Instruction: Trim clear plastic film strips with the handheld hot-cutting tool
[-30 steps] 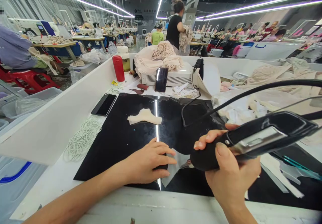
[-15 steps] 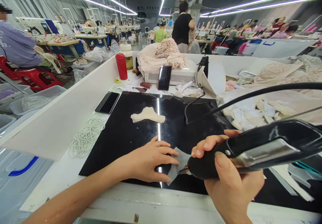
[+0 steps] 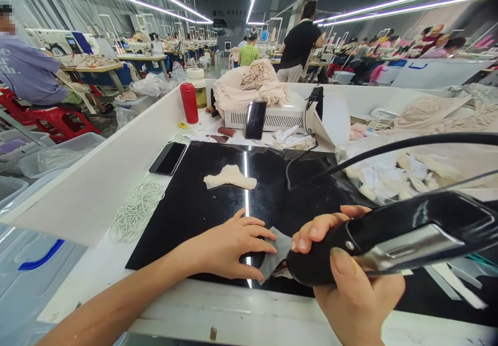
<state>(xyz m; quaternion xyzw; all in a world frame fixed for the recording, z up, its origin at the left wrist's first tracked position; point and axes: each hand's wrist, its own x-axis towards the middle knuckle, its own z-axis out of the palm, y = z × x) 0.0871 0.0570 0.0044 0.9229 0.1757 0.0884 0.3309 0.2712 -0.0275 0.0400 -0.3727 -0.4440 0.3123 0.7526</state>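
My right hand [image 3: 350, 278] is wrapped around a black handheld electric tool [image 3: 392, 234] whose cable [image 3: 389, 149] arcs off to the right. Its tip touches a small grey fabric piece [image 3: 277, 250] lying on the glossy black work mat [image 3: 202, 206]. My left hand [image 3: 229, 245] lies flat with fingers spread, pressing on that grey piece and the mat. A small stack of beige fabric pieces [image 3: 230, 178] rests further back on the mat.
A black phone [image 3: 168, 158] and a pile of white elastic loops [image 3: 137, 207] lie at the left. Behind stand a red bottle [image 3: 189, 102], a second phone [image 3: 256, 120], a white box [image 3: 280, 118] under beige cloth, and bagged pieces [image 3: 404, 172]. Other people work beyond the white partition [image 3: 97, 180].
The tool's tip has shifted slightly left and down onto the grey piece. My left hand has stayed pressed flat. The person in black in the background has moved right.
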